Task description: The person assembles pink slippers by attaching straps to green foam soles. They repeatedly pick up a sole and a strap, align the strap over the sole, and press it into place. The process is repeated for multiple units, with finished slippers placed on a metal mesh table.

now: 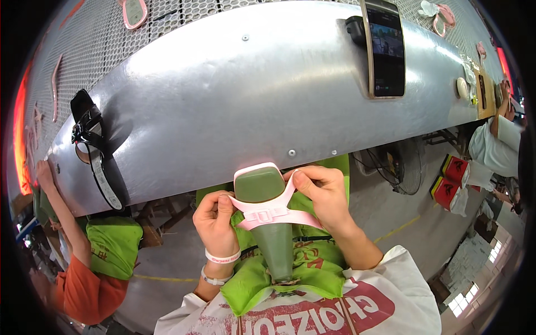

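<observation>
A green shoe last [273, 254] points up in front of my apron, its rounded toe at the table's near edge and a thin pink rim around that toe. Across it lies a pink sandal upper [304, 219], with straps that cross and a small pink buckle. My left hand [216, 223] pinches the upper's left end between thumb and fingers. On the other side, my right hand [324, 192] grips the strap end beside the toe. The last's narrow end rests against the green apron [245, 290].
On the metal table [223, 111] a black sandal [97, 151] stands at left and a phone [386, 53] on a holder at back right. Beyond runs a mesh surface [162, 28] bearing pink sandal pieces. Co-workers sit at both sides; a fan [410, 164] and red boxes [449, 178] are at right.
</observation>
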The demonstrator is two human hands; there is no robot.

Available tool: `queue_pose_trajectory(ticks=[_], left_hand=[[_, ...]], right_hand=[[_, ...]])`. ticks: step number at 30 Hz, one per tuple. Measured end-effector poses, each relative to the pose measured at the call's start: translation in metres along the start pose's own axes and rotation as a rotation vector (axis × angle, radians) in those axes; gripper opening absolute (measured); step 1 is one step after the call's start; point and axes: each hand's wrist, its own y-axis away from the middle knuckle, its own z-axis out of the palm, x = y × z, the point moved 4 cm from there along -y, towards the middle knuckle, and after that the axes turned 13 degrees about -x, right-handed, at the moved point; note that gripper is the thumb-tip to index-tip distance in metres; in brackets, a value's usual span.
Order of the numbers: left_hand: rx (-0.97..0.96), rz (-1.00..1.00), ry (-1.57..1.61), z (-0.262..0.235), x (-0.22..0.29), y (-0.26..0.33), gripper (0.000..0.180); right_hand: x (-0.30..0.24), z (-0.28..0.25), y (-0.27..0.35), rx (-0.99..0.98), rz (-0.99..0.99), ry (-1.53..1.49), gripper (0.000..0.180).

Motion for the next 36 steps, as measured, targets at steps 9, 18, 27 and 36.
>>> queue_pose_trajectory(ticks=[9, 18, 27, 36], left_hand=[[-0.027, -0.026, 0.074, 0.001, -0.001, -0.004, 0.019], [-0.126, -0.039, 0.279, -0.010, 0.000, 0.013, 0.012], [-0.451, 0.193, 0.594, -0.004, -0.001, 0.011, 0.016], [-0.497, 0.043, 0.402, 0.008, 0.014, 0.008, 0.019]], right_hand=[[0.004, 0.001, -0.001, 0.010, -0.021, -0.084, 0.018], [-0.025, 0.033, 0.033, 0.020, -0.201, 0.119, 0.009], [-0.051, 0.047, 0.049, -0.093, -0.330, 0.199, 0.014], [0.006, 0.048, -0.008, -1.067, 0.330, -0.475, 0.025]])
